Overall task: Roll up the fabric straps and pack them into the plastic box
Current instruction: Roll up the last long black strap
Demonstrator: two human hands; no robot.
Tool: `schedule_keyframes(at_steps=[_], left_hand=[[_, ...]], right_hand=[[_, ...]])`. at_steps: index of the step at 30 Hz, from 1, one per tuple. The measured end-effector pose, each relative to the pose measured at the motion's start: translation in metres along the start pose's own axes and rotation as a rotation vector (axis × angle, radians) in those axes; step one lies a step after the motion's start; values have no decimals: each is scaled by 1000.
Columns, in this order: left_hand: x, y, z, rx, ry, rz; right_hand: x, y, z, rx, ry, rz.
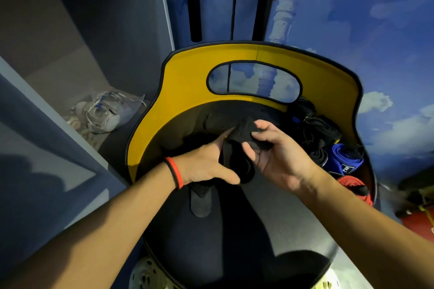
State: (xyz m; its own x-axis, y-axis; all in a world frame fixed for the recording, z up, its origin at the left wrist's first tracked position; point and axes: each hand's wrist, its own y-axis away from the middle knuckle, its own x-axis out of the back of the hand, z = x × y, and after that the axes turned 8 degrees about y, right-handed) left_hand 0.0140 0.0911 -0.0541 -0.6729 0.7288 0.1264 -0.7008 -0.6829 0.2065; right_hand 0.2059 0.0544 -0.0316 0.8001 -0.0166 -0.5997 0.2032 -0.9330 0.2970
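A black fabric strap (pixel 237 159) is held between both hands over the black seat (pixel 234 230) of a yellow-backed chair (pixel 187 70). My left hand (pixel 204 166), with a red and black band at the wrist, grips the strap's lower part. My right hand (pixel 279 155) pinches its bunched upper end. One strap end (pixel 199 202) hangs down onto the seat below my left wrist. Along the seat's right side lie several other straps: black ones (pixel 312 129), a blue roll (pixel 345 159) and a red one (pixel 352 185). No plastic box is in view.
A grey-blue partition (pixel 35 148) stands to the left, with a pair of pale shoes (pixel 105 112) on the floor behind it. A blue cloud-painted wall (pixel 375 30) rises behind the chair. A red object (pixel 420 220) shows at the right edge.
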Motion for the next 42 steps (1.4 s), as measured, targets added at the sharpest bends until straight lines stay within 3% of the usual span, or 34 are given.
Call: schedule_keyframes(at_steps=[6,10,12,14,17,19,23,27,31,33,36,39,42], left_hand=[[-6,-11,-10,142,350,254],[-7,-8,-2,146,818,206],[-11,-7,4,125,946,182],[-17,-11,4,117,1023,159],[-24,-22,-10,155,858,276],[-30,-25,-17,188,708,313],[-33,-32,-18,129,742,340],[-23,-44,-18,47,722,262],[-28,-63,-19,7,656,212],[-33,-77,-24,-16,609,259],[-34,-99,-38,66,666,513],[-22,-107,-54,165,411,644],[-11,-111,-65,171,62,678]], right_hand=[[0,-7,-18,109,-113,191],[-1,-7,-26,100,-146,113],[-1,-8,-30,90,-121,34],[0,-14,-31,78,12,70],[4,-23,-16,50,357,327],[10,-21,-3,-79,560,420],[20,-8,14,-341,715,202],[20,0,10,-259,1167,220],[26,6,4,-224,1323,169],[30,6,1,-247,1427,208],[29,9,-5,-347,1684,240],[23,20,5,-461,2083,139],[21,29,27,-315,2287,-57]])
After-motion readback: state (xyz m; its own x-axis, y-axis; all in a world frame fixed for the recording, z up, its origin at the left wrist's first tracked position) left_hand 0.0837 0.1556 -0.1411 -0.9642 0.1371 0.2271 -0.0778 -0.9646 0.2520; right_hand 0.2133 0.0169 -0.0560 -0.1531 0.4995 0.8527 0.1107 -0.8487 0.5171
